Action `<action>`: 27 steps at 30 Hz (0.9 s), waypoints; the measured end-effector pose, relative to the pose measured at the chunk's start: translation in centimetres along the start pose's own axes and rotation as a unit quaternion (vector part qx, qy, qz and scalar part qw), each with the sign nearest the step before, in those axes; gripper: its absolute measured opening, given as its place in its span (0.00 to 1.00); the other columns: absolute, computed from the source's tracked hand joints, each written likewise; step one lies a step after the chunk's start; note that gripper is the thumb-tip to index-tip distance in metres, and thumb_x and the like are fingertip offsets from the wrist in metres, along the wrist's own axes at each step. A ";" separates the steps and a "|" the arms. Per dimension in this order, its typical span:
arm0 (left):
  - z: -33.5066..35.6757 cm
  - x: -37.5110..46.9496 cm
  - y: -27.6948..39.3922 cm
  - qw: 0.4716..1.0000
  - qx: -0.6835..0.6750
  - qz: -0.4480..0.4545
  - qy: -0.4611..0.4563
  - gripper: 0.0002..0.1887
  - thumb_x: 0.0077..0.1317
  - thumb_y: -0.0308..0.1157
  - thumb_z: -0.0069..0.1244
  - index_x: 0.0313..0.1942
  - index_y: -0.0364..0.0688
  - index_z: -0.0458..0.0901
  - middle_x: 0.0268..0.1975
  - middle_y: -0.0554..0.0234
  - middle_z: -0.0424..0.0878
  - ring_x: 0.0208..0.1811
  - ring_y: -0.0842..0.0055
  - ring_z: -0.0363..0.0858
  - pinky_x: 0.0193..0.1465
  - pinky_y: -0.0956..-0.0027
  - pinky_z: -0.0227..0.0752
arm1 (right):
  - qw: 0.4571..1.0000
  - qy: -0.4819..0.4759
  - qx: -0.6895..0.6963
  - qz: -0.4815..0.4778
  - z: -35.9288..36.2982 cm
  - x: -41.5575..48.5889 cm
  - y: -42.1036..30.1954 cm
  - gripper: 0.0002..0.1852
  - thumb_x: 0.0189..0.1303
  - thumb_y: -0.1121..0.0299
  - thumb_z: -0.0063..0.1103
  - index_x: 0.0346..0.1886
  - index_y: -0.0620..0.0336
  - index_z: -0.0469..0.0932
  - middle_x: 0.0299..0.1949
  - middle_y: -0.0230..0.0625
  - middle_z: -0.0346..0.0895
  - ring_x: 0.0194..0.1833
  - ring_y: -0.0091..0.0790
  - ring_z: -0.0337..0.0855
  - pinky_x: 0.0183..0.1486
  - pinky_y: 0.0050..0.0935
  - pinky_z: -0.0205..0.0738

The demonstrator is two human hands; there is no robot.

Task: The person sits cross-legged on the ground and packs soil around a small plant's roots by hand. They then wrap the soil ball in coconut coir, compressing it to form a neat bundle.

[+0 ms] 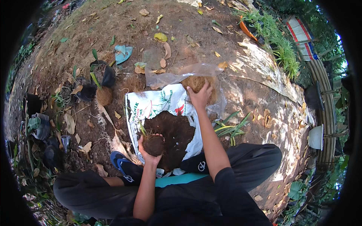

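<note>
My left hand (150,158) cups a dark ball of soil (154,144) from below, with a thin green shoot (142,128) rising from its upper left. The ball is over an opened white plastic sack (131,113) printed with writing, where loose dark soil (175,132) lies exposed. Farther out, my right hand (201,95) has its fingers and thumb curled into a clump of brown coconut fibre (195,82). That fibre rests on a clear plastic bag (181,73) at the sack's far right corner; the fingertips are partly sunk in it.
A fibre-wrapped plant ball (104,96) stands to the left near black plant bags (109,76). Cut green leaves (233,127) lie right of the sack. A clear plastic cup (65,142) is at far left. My crossed legs and blue sandal (117,161) border the near side.
</note>
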State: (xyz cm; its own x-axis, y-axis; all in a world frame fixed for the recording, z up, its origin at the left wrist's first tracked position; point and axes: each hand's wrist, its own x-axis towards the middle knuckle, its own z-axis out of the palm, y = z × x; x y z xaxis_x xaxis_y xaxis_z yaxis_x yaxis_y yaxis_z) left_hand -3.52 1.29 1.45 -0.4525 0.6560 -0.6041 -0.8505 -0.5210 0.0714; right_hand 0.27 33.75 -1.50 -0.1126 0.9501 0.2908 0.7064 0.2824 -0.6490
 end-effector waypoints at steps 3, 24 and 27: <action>0.2 0.2 -0.3 1.000 0.001 -0.009 -0.001 0.32 0.70 0.57 0.51 0.48 0.29 0.83 0.46 0.47 0.88 0.52 0.55 0.86 0.60 0.53 0.80 | 0.997 -0.074 0.039 0.002 2.0 2.5 1.8 0.35 0.59 0.55 0.75 0.66 0.59 0.73 0.64 0.54 0.75 0.66 0.60 0.73 0.67 0.52 0.69; 5.3 -0.5 -3.5 0.998 0.029 -0.049 -0.026 0.29 0.69 0.55 0.51 0.45 0.31 0.84 0.46 0.47 0.88 0.50 0.57 0.87 0.59 0.56 0.81 | 0.970 -0.239 0.049 -0.019 -24.9 10.1 -7.9 0.39 0.62 0.55 0.70 0.70 0.74 0.71 0.63 0.58 0.80 0.63 0.49 0.83 0.67 0.41 0.72; 7.2 -2.3 -3.5 0.998 0.036 -0.041 -0.034 0.29 0.70 0.55 0.50 0.46 0.31 0.84 0.47 0.47 0.88 0.51 0.57 0.87 0.59 0.56 0.81 | 0.970 -0.215 0.109 -0.033 -28.6 7.8 -10.1 0.40 0.62 0.56 0.68 0.72 0.72 0.68 0.67 0.57 0.76 0.65 0.47 0.80 0.70 0.42 0.70</action>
State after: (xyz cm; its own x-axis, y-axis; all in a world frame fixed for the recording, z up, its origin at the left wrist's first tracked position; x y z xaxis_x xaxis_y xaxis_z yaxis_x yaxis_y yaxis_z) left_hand -1.45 5.48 8.32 -0.3954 0.7318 -0.5550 -0.9016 -0.4245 0.0826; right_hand 12.24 34.51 27.39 -0.4676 0.8827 0.0473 0.5281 0.3219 -0.7858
